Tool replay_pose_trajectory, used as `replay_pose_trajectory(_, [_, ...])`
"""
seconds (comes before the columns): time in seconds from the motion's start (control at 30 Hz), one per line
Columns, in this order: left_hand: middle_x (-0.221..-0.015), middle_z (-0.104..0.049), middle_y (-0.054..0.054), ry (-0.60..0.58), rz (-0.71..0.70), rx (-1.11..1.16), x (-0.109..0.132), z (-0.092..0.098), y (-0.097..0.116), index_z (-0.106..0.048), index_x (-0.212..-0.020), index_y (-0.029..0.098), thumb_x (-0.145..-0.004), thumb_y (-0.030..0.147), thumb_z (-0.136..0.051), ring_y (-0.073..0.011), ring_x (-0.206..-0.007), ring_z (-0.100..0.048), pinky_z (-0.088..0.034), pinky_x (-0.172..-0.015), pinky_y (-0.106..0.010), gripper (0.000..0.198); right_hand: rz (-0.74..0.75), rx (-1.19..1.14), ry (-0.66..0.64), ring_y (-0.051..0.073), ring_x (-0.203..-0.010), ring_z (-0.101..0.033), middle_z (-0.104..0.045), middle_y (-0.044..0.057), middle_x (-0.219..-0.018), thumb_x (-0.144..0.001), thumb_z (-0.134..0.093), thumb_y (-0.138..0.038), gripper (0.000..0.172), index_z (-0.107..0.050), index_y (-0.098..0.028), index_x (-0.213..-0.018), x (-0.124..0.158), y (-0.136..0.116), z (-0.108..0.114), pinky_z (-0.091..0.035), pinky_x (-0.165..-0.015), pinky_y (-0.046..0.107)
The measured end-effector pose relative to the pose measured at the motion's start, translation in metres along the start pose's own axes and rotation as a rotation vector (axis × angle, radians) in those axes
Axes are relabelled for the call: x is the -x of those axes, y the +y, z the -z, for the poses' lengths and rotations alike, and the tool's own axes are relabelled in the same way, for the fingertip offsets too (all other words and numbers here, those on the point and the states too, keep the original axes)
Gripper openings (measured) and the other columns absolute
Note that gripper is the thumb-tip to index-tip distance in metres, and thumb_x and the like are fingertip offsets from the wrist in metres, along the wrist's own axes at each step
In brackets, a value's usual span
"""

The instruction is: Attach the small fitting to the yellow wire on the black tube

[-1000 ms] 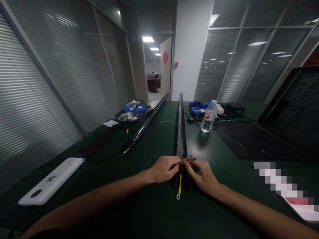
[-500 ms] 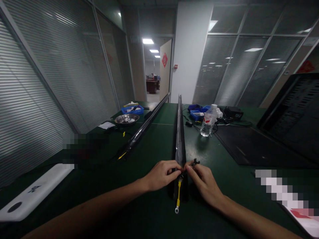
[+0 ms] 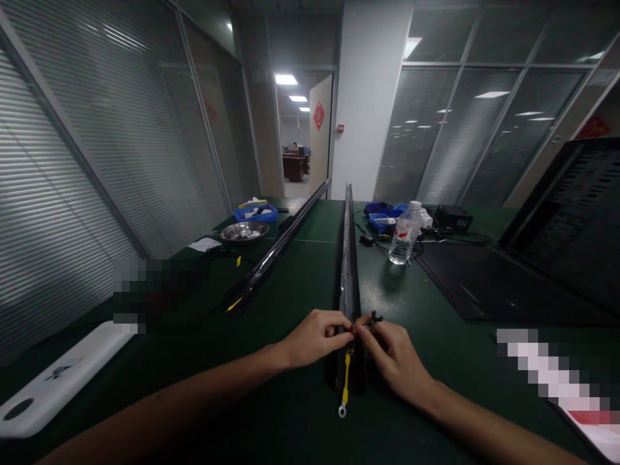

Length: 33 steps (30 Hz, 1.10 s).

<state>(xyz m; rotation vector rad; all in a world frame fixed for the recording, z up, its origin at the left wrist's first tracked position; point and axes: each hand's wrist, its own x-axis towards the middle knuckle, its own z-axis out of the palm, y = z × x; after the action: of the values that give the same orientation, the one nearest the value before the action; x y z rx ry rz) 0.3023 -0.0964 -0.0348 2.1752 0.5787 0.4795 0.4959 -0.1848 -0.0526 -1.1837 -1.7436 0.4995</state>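
Observation:
A long dark channel-shaped bar (image 3: pixel 347 284) runs away from me along the table. At its near end, my left hand (image 3: pixel 320 337) pinches thumb and fingers together from the left; what lies between them is too small to make out. My right hand (image 3: pixel 397 355) is closed at the same spot, fingertips almost touching the left ones. A small dark open-end wrench (image 3: pixel 375 317), its forked head poking up, is tucked in the right fingers. Below the fingertips, a yellow wire (image 3: pixel 346 378) ends in a metal ring terminal (image 3: pixel 342 411).
A second dark bar (image 3: pixel 278 248) lies to the left, a yellow wire at its near end. Farther back stand a metal bowl (image 3: pixel 243 232), a blue tray (image 3: pixel 264 216), a water bottle (image 3: pixel 405 237) and blue bins (image 3: pixel 382 224). A black mat (image 3: pixel 498 284) lies right.
The wrench head has shifted slightly left and down with my right fingers. My left hand stays nearly still at the bar's end.

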Motion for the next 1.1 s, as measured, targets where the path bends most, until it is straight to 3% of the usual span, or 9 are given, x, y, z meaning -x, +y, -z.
replay_pose_trajectory(0.27, [-0.069, -0.055, 0.003, -0.051, 0.076, 0.161, -0.015, -0.001, -0.007, -0.074, -0.082, 0.011, -0.079, 0.032, -0.079, -0.0095, -0.063, -0.046, -0.031, -0.054, -0.019, 0.021, -0.014, -0.04, -0.024, 0.015, -0.066, -0.06, -0.067, 0.003, -0.076, -0.104, -0.052, -0.033, 0.034, -0.061, -0.019, -0.075, -0.002, -0.001, 0.001, -0.05, -0.066, 0.027])
replay_pose_trajectory(0.5, [-0.075, -0.068, 0.0, -0.072, 0.094, 0.341, -0.023, -0.003, -0.018, -0.08, -0.084, 0.013, -0.075, 0.029, -0.082, -0.0138, -0.072, -0.059, -0.044, -0.065, -0.021, 0.018, -0.138, -0.327, -0.084, 0.016, -0.072, -0.062, -0.066, 0.003, -0.081, -0.101, -0.054, -0.046, 0.033, -0.069, -0.017, -0.102, -0.006, -0.006, 0.009, -0.05, -0.064, 0.025])
replay_pose_trajectory(0.7, [-0.077, -0.068, 0.0, -0.096, 0.022, 0.277, -0.022, -0.001, -0.017, -0.081, -0.085, 0.015, -0.077, 0.031, -0.083, -0.0136, -0.074, -0.06, -0.043, -0.065, -0.02, 0.018, -0.183, -0.4, -0.092, 0.01, -0.052, -0.045, -0.056, 0.0, -0.068, -0.099, -0.059, -0.048, 0.035, -0.071, -0.016, -0.092, -0.003, 0.002, 0.01, -0.035, -0.044, 0.021])
replay_pose_trajectory(0.97, [-0.081, -0.069, -0.002, -0.146, -0.004, 0.287, -0.023, 0.003, -0.018, -0.081, -0.085, 0.014, -0.077, 0.034, -0.083, -0.0154, -0.079, -0.062, -0.045, -0.069, -0.021, 0.022, -0.103, -0.327, -0.107, 0.009, -0.047, -0.045, -0.056, 0.0, -0.07, -0.097, -0.061, -0.045, 0.034, -0.072, -0.017, -0.081, -0.005, 0.002, 0.01, -0.035, -0.041, 0.021])
replay_pose_trajectory(1.1, [-0.076, -0.066, 0.0, -0.171, 0.073, 0.301, -0.021, 0.004, -0.018, -0.078, -0.092, 0.012, -0.077, 0.037, -0.084, -0.0098, -0.062, -0.055, -0.04, -0.054, -0.017, 0.03, -0.102, -0.342, -0.098, 0.009, -0.045, -0.045, -0.053, -0.001, -0.067, -0.098, -0.061, -0.045, 0.036, -0.07, -0.016, -0.078, -0.005, -0.001, 0.01, -0.035, -0.041, 0.021])
